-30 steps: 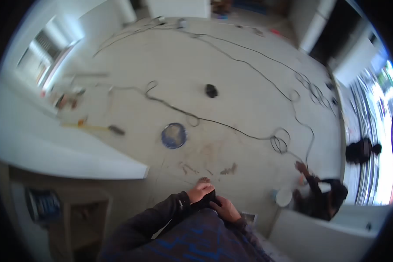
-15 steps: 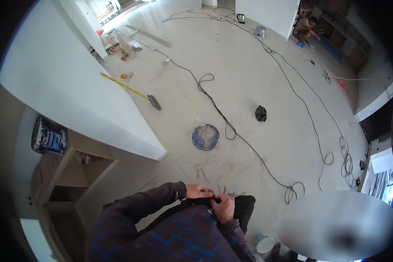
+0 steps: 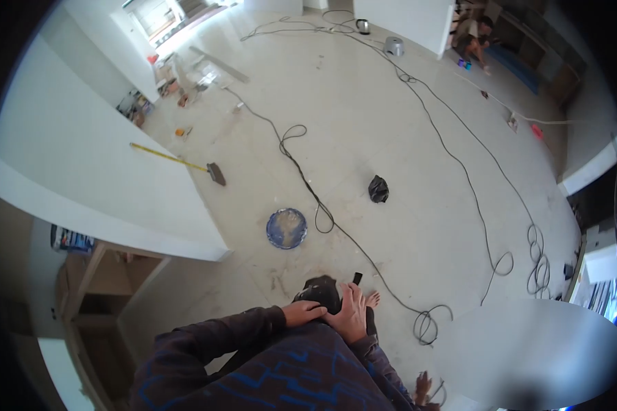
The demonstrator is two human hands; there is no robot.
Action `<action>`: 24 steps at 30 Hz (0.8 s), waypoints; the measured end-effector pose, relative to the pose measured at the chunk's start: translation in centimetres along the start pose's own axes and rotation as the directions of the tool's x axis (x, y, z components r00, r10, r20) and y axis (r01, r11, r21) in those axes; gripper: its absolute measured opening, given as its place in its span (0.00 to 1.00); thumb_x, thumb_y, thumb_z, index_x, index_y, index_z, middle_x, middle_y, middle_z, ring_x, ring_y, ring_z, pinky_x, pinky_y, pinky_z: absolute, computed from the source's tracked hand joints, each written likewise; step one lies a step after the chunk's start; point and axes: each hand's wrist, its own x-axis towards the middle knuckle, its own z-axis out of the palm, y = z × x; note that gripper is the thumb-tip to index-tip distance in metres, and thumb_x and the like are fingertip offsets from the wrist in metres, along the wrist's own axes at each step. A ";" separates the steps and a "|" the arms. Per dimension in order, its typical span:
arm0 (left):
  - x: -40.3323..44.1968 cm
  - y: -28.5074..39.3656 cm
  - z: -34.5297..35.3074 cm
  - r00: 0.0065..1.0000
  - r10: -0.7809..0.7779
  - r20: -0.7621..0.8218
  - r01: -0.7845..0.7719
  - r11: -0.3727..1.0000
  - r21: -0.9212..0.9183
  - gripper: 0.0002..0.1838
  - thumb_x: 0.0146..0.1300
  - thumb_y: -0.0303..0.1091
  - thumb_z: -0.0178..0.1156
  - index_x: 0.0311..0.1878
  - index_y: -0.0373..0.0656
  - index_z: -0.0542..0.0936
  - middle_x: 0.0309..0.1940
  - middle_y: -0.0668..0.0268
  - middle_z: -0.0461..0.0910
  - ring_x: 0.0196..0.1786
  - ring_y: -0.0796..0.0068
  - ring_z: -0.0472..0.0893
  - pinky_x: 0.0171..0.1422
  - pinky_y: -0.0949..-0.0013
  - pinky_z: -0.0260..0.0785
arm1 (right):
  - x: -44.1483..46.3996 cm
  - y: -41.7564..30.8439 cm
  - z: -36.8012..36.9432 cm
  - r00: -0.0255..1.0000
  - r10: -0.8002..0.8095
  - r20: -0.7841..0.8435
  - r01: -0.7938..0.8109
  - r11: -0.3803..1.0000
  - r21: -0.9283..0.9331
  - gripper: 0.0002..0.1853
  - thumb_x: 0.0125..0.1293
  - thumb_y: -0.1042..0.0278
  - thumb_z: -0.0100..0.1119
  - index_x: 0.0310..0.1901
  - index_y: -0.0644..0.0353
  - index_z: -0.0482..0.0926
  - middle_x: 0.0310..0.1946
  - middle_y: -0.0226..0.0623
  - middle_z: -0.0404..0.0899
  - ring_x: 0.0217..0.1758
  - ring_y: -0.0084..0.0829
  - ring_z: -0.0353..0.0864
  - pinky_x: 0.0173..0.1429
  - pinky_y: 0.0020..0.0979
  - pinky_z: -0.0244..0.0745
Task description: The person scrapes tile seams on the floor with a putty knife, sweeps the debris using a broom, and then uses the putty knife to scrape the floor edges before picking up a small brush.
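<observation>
At the waist of my dark blue-patterned top, my left hand (image 3: 303, 314) has its fingers drawn together against dark cloth. What it pinches, if anything, is hidden. Touching close beside it is my right hand (image 3: 351, 315), its fingers stretched forward over the dark trousers (image 3: 321, 291). Just past those fingertips sticks out a small black strip (image 3: 358, 278); whether the hand grips it is unclear. A bare foot (image 3: 372, 299) shows to the right of this hand. In front on the floor lies a round blue lid (image 3: 286, 236) with dried grey residue.
Long black cables (image 3: 384, 272) loop over the pale floor. A crumpled black bag (image 3: 378, 189) and a yellow-handled brush (image 3: 216, 174) lie ahead. Wooden cabinets (image 3: 127, 268) stand left beside a white wall (image 3: 103, 171). A blurred pale disc (image 3: 528, 342) fills the lower right. Another person (image 3: 472, 41) crouches far right.
My right hand's fingers have straightened forward from a curled grip. The black strip and bare foot have come into sight. The view has shifted, so floor things sit further left.
</observation>
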 end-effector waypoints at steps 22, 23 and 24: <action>23.8 13.3 -32.2 0.866 0.114 -0.487 -0.236 0.951 -0.197 0.24 0.72 0.54 0.46 0.45 0.41 0.79 0.39 0.50 0.80 0.46 0.49 0.79 0.51 0.55 0.68 | 51.3 0.3 -6.0 0.809 -0.311 0.498 0.316 0.946 0.078 0.45 0.53 0.50 0.70 0.64 0.69 0.60 0.65 0.62 0.56 0.70 0.58 0.57 0.72 0.47 0.56; 24.7 13.0 -33.7 0.824 0.101 -0.557 -0.259 0.942 -0.212 0.24 0.72 0.53 0.46 0.45 0.41 0.79 0.38 0.51 0.80 0.45 0.50 0.79 0.50 0.56 0.68 | 54.0 -1.1 -5.7 0.789 -0.337 0.514 0.361 0.931 0.055 0.44 0.53 0.51 0.70 0.65 0.68 0.60 0.66 0.61 0.56 0.70 0.57 0.56 0.72 0.46 0.56; 25.1 12.6 -34.9 0.813 0.067 -0.578 -0.252 0.936 -0.246 0.24 0.72 0.53 0.46 0.45 0.41 0.79 0.38 0.51 0.80 0.45 0.50 0.79 0.50 0.56 0.68 | 56.1 -1.7 -5.0 0.759 -0.344 0.552 0.374 0.925 0.063 0.44 0.53 0.51 0.70 0.65 0.68 0.60 0.66 0.61 0.56 0.70 0.57 0.56 0.72 0.46 0.56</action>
